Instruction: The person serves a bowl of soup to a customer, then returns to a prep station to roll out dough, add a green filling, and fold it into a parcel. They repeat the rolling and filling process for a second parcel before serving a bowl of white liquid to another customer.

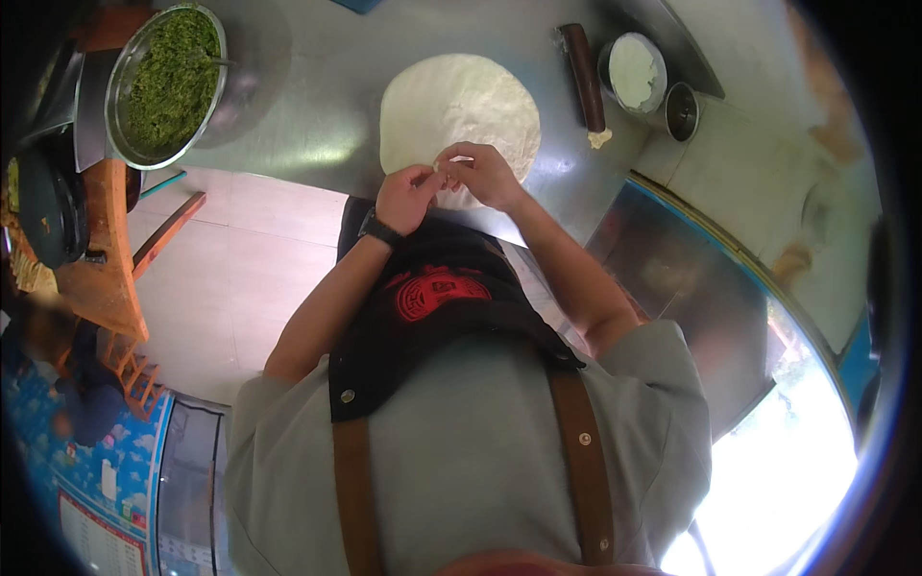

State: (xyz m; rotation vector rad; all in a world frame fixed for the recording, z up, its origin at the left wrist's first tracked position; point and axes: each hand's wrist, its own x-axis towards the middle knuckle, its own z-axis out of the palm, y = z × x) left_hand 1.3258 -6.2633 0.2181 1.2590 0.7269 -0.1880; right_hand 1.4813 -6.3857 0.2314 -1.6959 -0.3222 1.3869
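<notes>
A wide, round sheet of pale dough (450, 101) lies flat on the steel worktop (317, 93) in front of me. Above its near edge my left hand (405, 198) and my right hand (484, 173) meet, with thumbs and fingertips close together. A tiny pale bit shows between the fingertips; whether it belongs to the sheet I cannot tell. The fingers partly hide the dough's near edge. To the right of the sheet lies a dark wooden rolling pin (583, 79), with a scrap of dough at its near end.
At the left stands a steel bowl (112, 108) of chopped green filling (173, 79) with a utensil in it. Beyond the rolling pin are a bowl of white stuff (634, 72) and a small steel cup (681, 111). A round black pan (50, 209) and a wooden table (108, 288) are further left, near a seated person (94, 389).
</notes>
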